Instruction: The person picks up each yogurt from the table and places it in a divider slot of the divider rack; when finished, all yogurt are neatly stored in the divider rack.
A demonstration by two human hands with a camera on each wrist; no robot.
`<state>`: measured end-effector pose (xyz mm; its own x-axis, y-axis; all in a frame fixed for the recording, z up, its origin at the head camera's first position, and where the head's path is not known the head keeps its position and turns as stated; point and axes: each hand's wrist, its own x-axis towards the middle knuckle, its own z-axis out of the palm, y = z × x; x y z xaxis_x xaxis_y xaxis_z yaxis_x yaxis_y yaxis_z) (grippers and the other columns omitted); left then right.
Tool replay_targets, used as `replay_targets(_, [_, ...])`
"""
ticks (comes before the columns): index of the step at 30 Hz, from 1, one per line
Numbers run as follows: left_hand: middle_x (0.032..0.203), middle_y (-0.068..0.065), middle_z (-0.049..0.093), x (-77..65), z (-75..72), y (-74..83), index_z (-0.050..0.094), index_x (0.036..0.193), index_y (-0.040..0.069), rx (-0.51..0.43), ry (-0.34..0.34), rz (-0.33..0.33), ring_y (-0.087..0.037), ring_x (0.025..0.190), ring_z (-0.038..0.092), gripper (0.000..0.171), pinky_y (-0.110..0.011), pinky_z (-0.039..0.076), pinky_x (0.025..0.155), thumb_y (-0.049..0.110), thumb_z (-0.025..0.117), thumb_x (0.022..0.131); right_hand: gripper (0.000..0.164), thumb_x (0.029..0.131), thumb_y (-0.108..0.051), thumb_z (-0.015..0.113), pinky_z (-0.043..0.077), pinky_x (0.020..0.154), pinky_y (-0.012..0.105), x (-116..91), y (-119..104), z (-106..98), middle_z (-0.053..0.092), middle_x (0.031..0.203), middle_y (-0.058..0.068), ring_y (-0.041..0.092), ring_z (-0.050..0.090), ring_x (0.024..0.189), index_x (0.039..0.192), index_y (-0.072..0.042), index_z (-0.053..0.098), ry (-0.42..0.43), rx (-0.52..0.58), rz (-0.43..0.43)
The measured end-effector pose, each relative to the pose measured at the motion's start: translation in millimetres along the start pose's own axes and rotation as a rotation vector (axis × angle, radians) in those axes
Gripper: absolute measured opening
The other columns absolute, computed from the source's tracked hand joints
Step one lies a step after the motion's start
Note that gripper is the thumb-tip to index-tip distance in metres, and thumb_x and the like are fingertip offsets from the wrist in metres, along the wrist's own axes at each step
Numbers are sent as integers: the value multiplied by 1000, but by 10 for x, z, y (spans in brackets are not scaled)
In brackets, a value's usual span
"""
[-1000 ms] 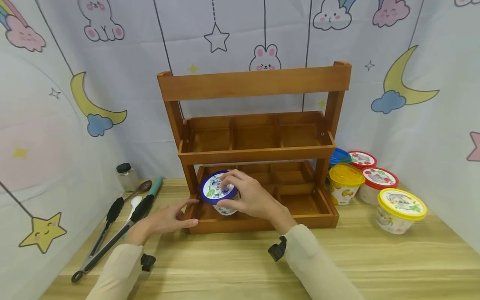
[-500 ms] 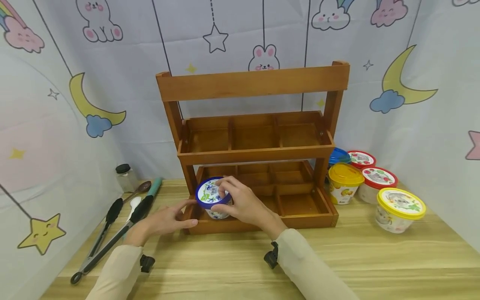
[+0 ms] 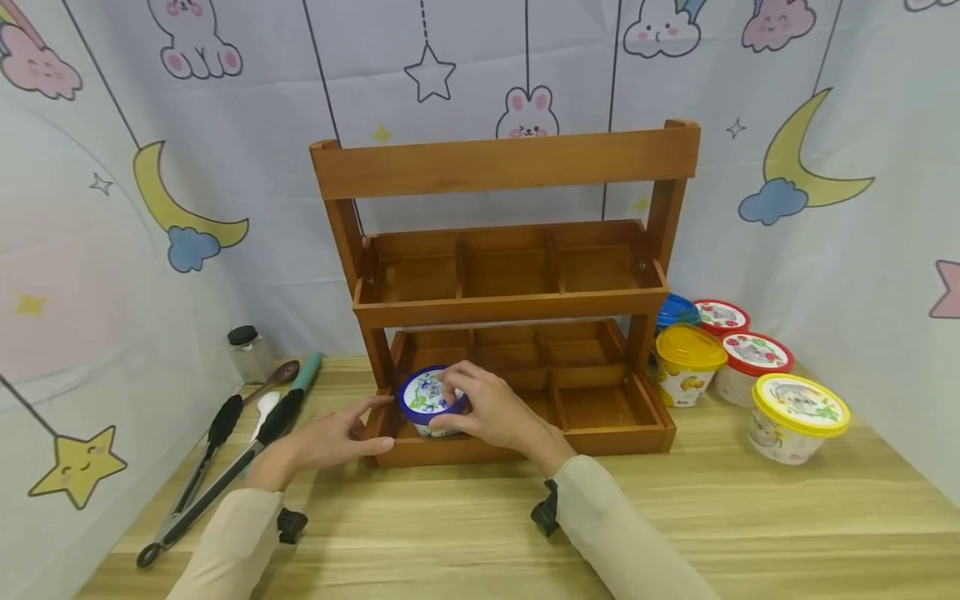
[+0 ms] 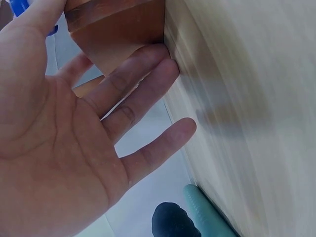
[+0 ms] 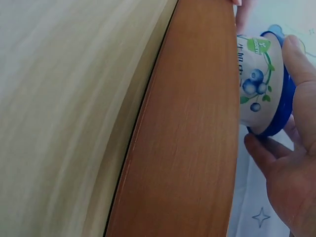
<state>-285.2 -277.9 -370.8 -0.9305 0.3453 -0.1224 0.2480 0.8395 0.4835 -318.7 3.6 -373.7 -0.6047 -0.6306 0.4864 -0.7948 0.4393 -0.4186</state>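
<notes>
The blueberry tub (image 3: 424, 390) and the right hand (image 3: 491, 412) have come lower than a second ago, deeper into the left near compartment of the lower tray (image 3: 525, 447); the left hand (image 3: 318, 442) stays about where it was. The right hand holds the tub between thumb and fingers at its blue lid, covering the right part of the lid. The tray's front wall hides the base, so I cannot tell whether it touches the tray floor; the right wrist view shows the printed side only above that wall.

The left hand's fingers are spread, touching the wood at the tray's left near corner. A scrap of blue at the upper left of the left wrist view is cut off.

On the tabletop (image 3: 420, 533) at left, tongs (image 3: 206, 504) partly cover a white spoon (image 3: 266, 405) and a teal handle (image 3: 306, 372). A jar (image 3: 251, 358) stands at the far left, its contents hard to make out.

At right, a blue-lidded tub (image 3: 677, 310) is mostly hidden behind the rack (image 3: 510, 160) and a dark-yellow tub (image 3: 688, 367). Two red-lidded tubs (image 3: 756, 352) overlap beside them, with a yellow-lidded tub (image 3: 799, 417) nearer.
</notes>
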Motion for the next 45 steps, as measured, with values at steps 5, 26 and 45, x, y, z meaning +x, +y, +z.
replay_targets(5, [114, -12, 66, -2, -7, -3, 29, 157, 19, -7, 9, -13, -30, 103, 64, 86, -54, 50, 86, 58, 66, 91, 37, 85, -40, 80, 51, 95, 35, -15, 16, 7, 59, 129, 4, 23, 60, 117, 85, -19, 50, -42, -11, 26])
replay_targets(26, [111, -11, 65, 19, -1, -12, 28, 157, 18, -37, 9, -2, -28, 100, 63, 88, -51, 51, 83, 59, 66, 90, 26, 94, -33, 71, 48, 95, 33, -36, 12, -145, 56, 129, 0, 15, 55, 111, 106, -17, 55, -204, -17, 103])
replay_targets(45, [106, -8, 64, 15, 20, -34, 28, 157, 16, -46, 16, 12, -23, 92, 62, 87, -43, 51, 75, 56, 67, 90, 50, 100, -32, 64, 40, 108, 48, -193, -50, -264, 31, 161, 3, 30, 41, 141, 147, -27, 48, -377, -125, 106])
